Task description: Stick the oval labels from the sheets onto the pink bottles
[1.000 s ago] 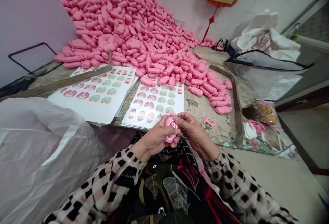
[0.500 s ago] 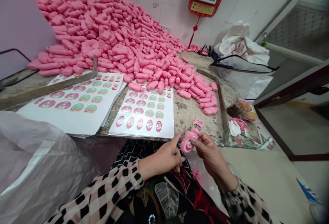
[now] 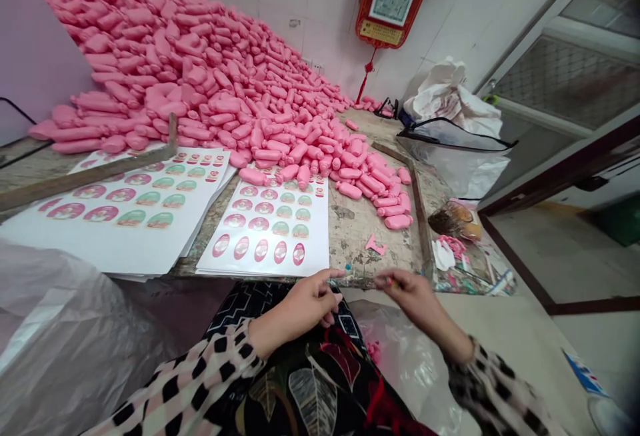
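Above my lap, just off the table's front edge, my left hand (image 3: 310, 299) holds nothing; its index finger points right and the others are loosely bent. A small blue-green spot (image 3: 348, 267) shows beside that fingertip. To its right, my right hand (image 3: 410, 293) has thumb and fingers pinched together, slightly blurred, with a tiny reddish bit between them that I cannot make out. Beyond the hands lies a flat pink T-shaped piece (image 3: 375, 245). A sheet of oval and arched stickers (image 3: 270, 266) is left of it. Small pink bottles (image 3: 210, 76) are heaped behind.
A wooden strip (image 3: 421, 223) edges the worktop on the right. Past it lie a brush (image 3: 447, 220) and scraps. More sticker sheets (image 3: 110, 249) lie left under a wooden bar (image 3: 90, 173). Plastic bags (image 3: 75, 336) stand left, and another clear bag (image 3: 400, 336) hangs below my hands.
The pink bottle with an oval sticker, held in my right hand before, is gone from both hands. My hands have moved apart. The camera view has shifted slightly.
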`<control>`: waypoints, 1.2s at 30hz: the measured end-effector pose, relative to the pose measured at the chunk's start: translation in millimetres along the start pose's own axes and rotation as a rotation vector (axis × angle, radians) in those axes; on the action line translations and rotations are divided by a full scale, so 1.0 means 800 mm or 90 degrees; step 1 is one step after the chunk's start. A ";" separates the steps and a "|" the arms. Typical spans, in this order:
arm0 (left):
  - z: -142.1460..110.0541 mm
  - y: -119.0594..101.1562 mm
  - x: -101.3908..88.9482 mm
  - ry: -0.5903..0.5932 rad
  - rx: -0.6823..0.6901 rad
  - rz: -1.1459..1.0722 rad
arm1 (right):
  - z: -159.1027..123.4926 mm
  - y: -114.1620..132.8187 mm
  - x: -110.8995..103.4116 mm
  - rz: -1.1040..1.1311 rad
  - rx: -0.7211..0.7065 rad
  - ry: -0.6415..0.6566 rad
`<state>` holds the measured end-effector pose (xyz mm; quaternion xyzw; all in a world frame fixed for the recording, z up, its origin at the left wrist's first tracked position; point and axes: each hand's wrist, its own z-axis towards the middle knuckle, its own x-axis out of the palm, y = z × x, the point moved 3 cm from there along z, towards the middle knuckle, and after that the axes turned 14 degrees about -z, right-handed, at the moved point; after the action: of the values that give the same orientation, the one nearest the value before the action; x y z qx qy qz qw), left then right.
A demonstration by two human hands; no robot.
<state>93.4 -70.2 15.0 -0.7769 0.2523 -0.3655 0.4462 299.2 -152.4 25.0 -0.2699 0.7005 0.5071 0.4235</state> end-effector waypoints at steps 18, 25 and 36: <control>-0.026 -0.030 -0.031 -0.169 0.129 -0.182 | 0.205 0.114 -0.022 -0.230 -0.050 -0.094; -0.018 -0.039 -0.039 -0.149 0.192 -0.434 | 0.044 0.173 0.064 0.607 -0.053 0.215; -0.049 -0.058 -0.092 -0.264 0.215 0.295 | 0.075 0.144 0.060 -0.163 -0.118 -0.086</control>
<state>20.6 -15.2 43.5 -0.6722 0.2615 -0.1255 0.6812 201.5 -54.1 31.0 -0.3602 0.5802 0.5286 0.5042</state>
